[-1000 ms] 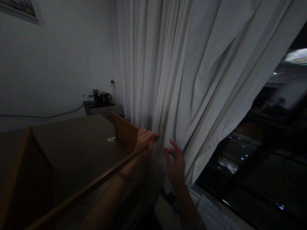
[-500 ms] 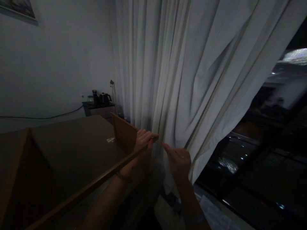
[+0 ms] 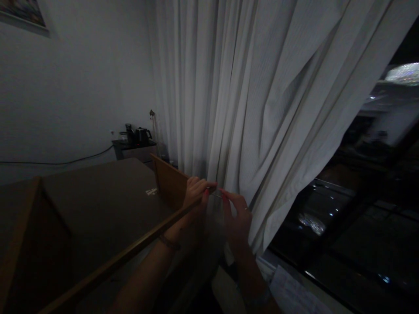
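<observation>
At the end of the long brown wooden board (image 3: 131,249), before the white fabric curtain (image 3: 262,109), the left hand (image 3: 196,189) holds it in a narrow grip. The right hand (image 3: 236,213) pinches a thin, straight, metal-looking rod (image 3: 217,196) with thumb and finger, its other end close to the board. It is best to guide the rod straight, with light pressure, holding the board firmly.

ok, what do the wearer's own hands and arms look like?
Left hand: reddish nails, a thin bracelet, no sleeve visible. Right hand: reddish nails, a small ring, and a greyish band farther up, too dark to tell whether strap or cuff.
</observation>
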`<state>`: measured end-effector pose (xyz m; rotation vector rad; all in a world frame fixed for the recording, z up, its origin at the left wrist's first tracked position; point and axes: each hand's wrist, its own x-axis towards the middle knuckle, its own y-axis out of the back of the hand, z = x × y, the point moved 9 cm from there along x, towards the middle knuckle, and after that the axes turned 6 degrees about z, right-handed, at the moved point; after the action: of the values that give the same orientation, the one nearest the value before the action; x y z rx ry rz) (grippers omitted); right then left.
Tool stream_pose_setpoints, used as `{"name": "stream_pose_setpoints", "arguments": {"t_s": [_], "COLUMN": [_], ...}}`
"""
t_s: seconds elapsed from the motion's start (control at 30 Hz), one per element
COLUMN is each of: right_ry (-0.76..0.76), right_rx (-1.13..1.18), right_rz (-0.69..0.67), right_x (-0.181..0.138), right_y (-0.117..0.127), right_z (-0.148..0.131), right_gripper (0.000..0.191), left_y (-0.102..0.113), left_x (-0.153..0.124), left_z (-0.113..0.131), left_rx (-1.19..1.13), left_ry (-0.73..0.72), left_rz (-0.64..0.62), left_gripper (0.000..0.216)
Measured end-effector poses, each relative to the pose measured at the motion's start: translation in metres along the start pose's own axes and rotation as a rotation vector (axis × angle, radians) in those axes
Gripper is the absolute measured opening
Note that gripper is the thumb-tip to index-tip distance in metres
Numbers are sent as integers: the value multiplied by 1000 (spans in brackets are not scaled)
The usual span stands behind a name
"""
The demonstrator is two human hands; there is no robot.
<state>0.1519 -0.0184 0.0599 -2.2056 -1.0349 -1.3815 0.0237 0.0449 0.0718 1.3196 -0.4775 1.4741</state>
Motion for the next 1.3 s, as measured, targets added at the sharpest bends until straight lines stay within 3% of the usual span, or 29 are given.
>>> {"name": "stream_pose_setpoints", "arguments": {"t_s": [0.13,0.3,0.57,0.7,0.9,1.03,1.3], "right_ry": [172,179,237,157,-136,-189,46], "right_rx": [-69,-51,-6,107,132,79,-132], "right_rz": [-2,7,-28,-108,-101,-84,-150], "right_x": [-8,-13,-13,-14,-16,-16,-3], "right_y": [0,8,11,7,4,5,11], "right_z": [0,10,1,2,22,29,14], "right_gripper": [28,23,14,13,14,33,15], "left_y": [2,0,1,2,3,2,2], "left_x": [0,0,1,1,1,1,2], "left_z": [2,-1,0,4,3,3,3], "left_rx": [-21,-7,21,0,12,14,11], "left_ry": [-34,0,1,16,13,-14,-28], "left_rz": [44,20,-4,-19,-1,6,19], "left_gripper": [42,44,48,47,44,43,43]}}
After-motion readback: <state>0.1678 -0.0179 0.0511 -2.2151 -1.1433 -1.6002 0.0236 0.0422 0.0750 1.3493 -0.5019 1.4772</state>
